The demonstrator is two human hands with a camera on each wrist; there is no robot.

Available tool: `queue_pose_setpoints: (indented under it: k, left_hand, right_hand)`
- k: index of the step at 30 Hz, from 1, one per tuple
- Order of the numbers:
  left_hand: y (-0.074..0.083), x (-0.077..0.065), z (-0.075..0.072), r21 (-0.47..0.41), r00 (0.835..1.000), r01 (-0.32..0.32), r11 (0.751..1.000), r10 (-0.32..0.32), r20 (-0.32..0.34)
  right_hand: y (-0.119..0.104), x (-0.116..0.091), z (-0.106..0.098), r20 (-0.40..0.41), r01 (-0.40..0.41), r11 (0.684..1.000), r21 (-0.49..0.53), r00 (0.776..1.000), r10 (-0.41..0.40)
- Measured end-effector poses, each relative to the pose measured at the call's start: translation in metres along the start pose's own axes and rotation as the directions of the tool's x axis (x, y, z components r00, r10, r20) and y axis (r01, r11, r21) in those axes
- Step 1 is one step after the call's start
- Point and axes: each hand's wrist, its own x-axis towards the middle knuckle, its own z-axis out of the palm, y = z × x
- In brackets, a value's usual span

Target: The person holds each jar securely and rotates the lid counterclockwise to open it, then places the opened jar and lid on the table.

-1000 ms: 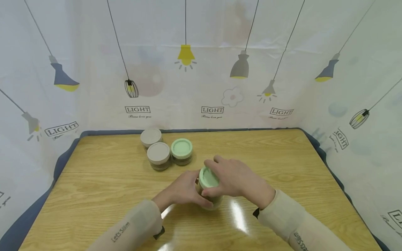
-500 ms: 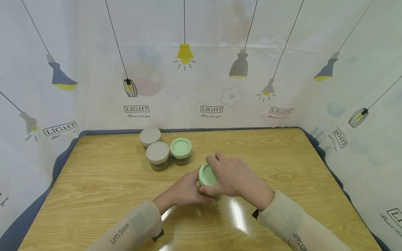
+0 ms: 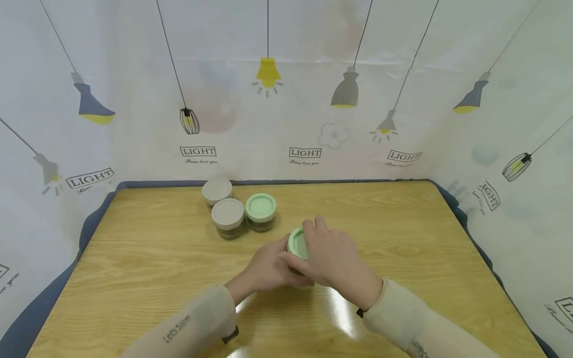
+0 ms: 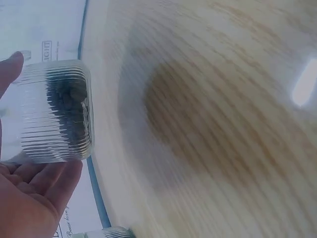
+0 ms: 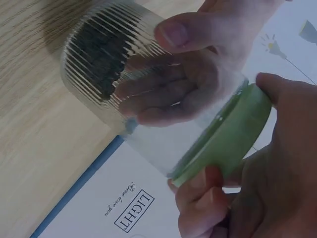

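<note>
My left hand [image 3: 270, 266] grips the body of a clear ribbed jar [image 4: 37, 114] with dark, lumpy contents at its bottom. The jar is held off the wooden table, and its shadow shows beneath it in the left wrist view. On its mouth sits a pale green lid [image 3: 295, 243]. Fingers and thumb of my right hand [image 3: 333, 258] are curled round the rim of that lid. In the right wrist view the jar lies at a slant, its lid [image 5: 233, 139] toward the right palm. From the head, most of the jar body is hidden behind the hands.
Farther back on the wooden table [image 3: 403, 228], left of centre, stand two grey-lidded jars [image 3: 228, 214] and a green-lidded jar [image 3: 261, 206], close together. A white cloth [image 3: 250, 124] printed with lamps hangs behind the table's far edge.
My right hand has turned on the lid, its thumb swinging left and its wrist inward. The jar has risen and tipped a little, with the left hand still round it.
</note>
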Motion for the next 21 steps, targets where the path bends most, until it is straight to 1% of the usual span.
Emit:
queue_pose_setpoints:
  k: [3, 7, 11, 15, 18, 21]
  left_hand:
    - [0.0006, -0.0005, -0.0005, 0.042, 1.0, -0.011, 0.999, 0.01, 0.002]
    - [0.0012, -0.001, 0.0002, 0.053, 1.0, -0.024, 0.998, 0.024, 0.0]
    - [0.001, -0.0009, 0.0003, 0.056, 1.0, -0.028, 0.998, 0.028, -0.009]
    - [-0.0003, -0.0018, -0.0003, 0.045, 1.0, -0.013, 0.999, 0.014, -0.014]
    - [-0.0008, -0.0028, -0.0002, 0.05, 0.999, -0.015, 0.999, 0.016, -0.031]
    - [-0.0011, -0.0035, 0.0, 0.075, 0.998, -0.016, 0.997, 0.02, -0.057]
  right_hand:
    - [-0.0039, 0.0004, -0.0016, 0.027, -0.041, 0.999, 0.006, 0.999, 0.041]
    - [-0.0061, 0.0011, -0.0019, 0.061, -0.082, 0.996, 0.024, 0.995, 0.08]
    - [-0.0066, 0.0021, -0.0002, 0.07, -0.102, 0.994, 0.038, 0.993, 0.099]
    - [-0.0056, 0.0034, 0.0023, 0.053, -0.08, 0.995, 0.052, 0.996, 0.077]
    - [-0.004, 0.0043, 0.0041, 0.004, -0.031, 0.998, 0.057, 1.0, 0.031]
    - [-0.0022, 0.0049, 0.0053, -0.044, 0.011, 0.998, 0.056, 0.999, -0.009]
